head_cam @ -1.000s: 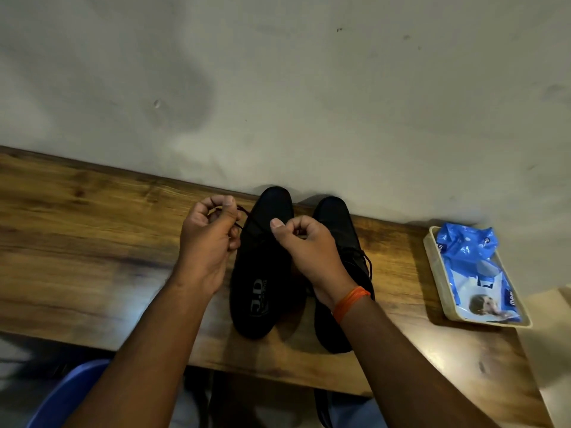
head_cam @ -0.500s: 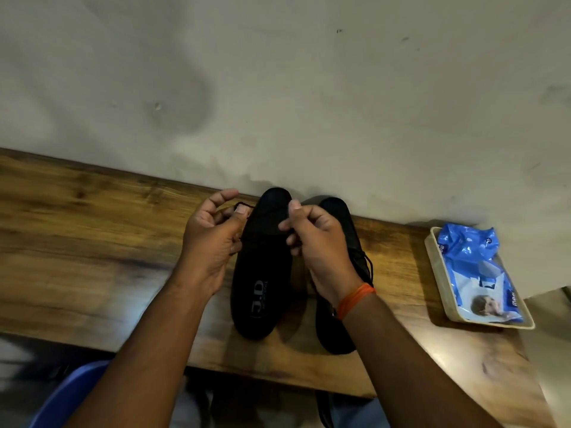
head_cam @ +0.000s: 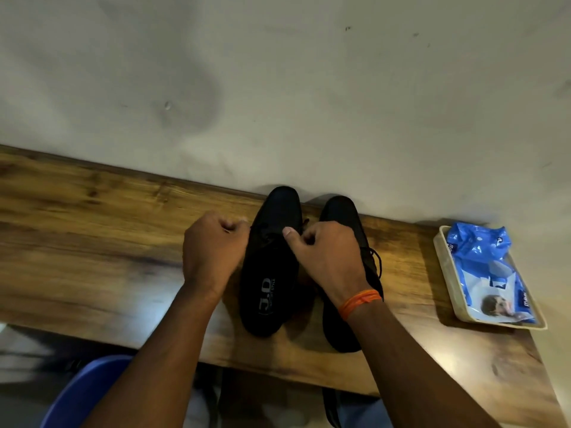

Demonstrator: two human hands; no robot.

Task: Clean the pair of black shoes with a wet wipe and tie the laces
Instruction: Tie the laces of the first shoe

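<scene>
2 black shoes on a wooden table (head_cam: 92,242), toes to 12 o'clock, against the wall (head_cam: 278,88). Left shoe (head_cam: 272,273) and right shoe (head_cam: 343,211) stand side by side, touching or nearly so. Left shoe insole shows a grey "J.D" print.

Left hand (head_cam: 213,251) sits at 9 o'clock of the left shoe, at lace level, fingers curled into a fist. Whether it pinches a lace end cannot be told; the fingertips blur.

Right hand (head_cam: 327,254) sits at 3 o'clock of the left shoe, over the gap between the shoes and covering the middle of the right shoe. Fingers curled, thumb pointing to 9 o'clock. The lace (head_cam: 265,236) of the left shoe runs toward it, but the grip itself is hidden. Orange thread band (head_cam: 358,302) on the right wrist.

A loose lace loop (head_cam: 377,261) of the right shoe shows at 3 o'clock of the right hand.

Far at 3 o'clock: cream tray (head_cam: 445,273) holding a blue wipe pack (head_cam: 482,257). Blue chair (head_cam: 89,393) at 7 o'clock, below the table edge.
</scene>
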